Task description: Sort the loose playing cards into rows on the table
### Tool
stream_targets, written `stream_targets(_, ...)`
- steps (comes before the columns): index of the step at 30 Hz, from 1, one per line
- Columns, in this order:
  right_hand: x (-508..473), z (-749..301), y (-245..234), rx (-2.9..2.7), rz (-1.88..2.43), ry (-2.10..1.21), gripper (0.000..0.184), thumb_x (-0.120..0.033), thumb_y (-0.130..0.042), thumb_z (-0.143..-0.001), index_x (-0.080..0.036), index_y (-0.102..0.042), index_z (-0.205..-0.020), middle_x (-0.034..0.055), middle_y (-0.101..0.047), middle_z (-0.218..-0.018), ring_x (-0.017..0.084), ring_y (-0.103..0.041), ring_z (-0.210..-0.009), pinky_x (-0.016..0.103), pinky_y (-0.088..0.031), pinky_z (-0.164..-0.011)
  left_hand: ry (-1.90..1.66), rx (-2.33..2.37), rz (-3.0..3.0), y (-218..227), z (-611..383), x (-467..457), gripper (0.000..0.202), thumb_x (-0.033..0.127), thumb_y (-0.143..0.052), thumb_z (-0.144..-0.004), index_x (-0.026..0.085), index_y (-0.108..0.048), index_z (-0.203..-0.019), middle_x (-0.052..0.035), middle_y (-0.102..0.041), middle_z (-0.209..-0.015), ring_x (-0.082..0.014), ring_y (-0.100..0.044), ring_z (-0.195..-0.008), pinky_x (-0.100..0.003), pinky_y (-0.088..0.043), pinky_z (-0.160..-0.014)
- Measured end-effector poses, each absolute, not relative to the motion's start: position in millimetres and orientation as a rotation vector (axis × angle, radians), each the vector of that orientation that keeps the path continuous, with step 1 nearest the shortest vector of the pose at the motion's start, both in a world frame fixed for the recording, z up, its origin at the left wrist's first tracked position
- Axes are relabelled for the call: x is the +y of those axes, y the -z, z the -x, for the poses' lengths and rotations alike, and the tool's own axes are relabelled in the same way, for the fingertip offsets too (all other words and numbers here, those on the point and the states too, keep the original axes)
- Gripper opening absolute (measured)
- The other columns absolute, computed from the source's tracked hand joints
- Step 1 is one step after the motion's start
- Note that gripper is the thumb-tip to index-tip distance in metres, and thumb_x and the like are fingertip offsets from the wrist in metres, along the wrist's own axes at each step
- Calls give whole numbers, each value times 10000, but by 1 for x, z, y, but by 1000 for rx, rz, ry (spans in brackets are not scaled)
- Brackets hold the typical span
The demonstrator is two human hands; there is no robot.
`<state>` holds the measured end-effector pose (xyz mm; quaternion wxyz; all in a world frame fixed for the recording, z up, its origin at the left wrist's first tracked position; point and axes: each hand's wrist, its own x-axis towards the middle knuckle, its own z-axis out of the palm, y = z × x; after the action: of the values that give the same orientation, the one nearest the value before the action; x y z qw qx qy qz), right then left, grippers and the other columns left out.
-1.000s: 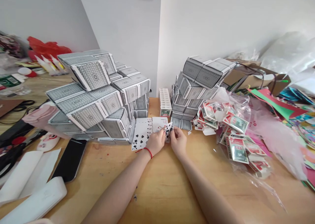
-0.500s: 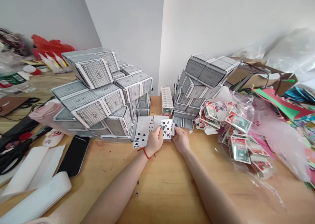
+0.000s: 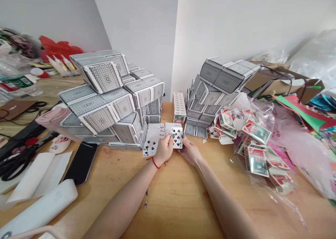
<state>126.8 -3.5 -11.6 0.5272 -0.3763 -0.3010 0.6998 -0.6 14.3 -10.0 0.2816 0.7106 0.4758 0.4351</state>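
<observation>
My left hand [image 3: 165, 148] is closed around playing cards [image 3: 177, 137], its thumb on the face of an eight of spades in front. At their right edge, the thumb and fingers of my right hand [image 3: 191, 149] pinch the same cards. How many cards are held is hidden behind the eight. Just left of my left hand, face-up cards [image 3: 151, 141] lie spread on the table, a seven of spades among them. Behind my hands stands an upright row of card boxes [image 3: 179, 107].
Block stacks covered in grey-backed cards rise at left [image 3: 105, 106] and right [image 3: 220, 78]. Loose card boxes [image 3: 256, 160] and pink plastic wrap [image 3: 294, 141] lie at right. A black phone [image 3: 81, 163], a white case [image 3: 39, 211] and scissors [image 3: 18, 162] lie at left on the wooden table [image 3: 168, 204].
A king card that stuck out to the right under my right fingers no longer shows beside the eight. My right hand has moved slightly left, against the cards. The view has shifted a little.
</observation>
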Motion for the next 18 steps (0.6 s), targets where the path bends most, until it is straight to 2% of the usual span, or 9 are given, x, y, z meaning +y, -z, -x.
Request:
stream_targets(4,-5,-125,17,-951,1096,-1337,363,-488,-535,-732,-176,-469,-556,-33,-404,-529,94,-325,-492,224,-284,-468,-1152,1255,-1907,10,0,14,286,295,-317,-859,192,-344,-594,40,-371,-456,-89,-348,-422,-228,-256,-460)
stream_targets(10,-8,-129,16,-1243,1395,-824,414,-492,-438,-784,-173,-412,-521,-31,-376,-502,100,-324,-495,226,-259,-466,-1105,1245,-1983,6,0,10,329,301,-357,-845,186,-317,-540,46,-322,-435,-81,-316,-415,-233,-235,-456)
stream_targets(14,-8,-130,15,-1305,1394,-809,436,-506,-409,-795,-182,-400,-502,-27,-411,-455,103,-355,-451,221,-270,-437,-1233,1212,-1953,1,0,7,354,304,-401,-823,169,-327,-504,22,-372,-498,-86,-360,-491,-238,-269,-502)
stream_targets(18,-12,-124,13,-1337,1335,-976,455,-510,-391,-813,-195,-419,-486,-21,-451,-370,113,-402,-379,228,-310,-420,-1142,1012,-1512,-1,-2,8,305,372,-451,-794,146,-490,-594,13,-455,-518,-88,-421,-465,-223,-315,-459)
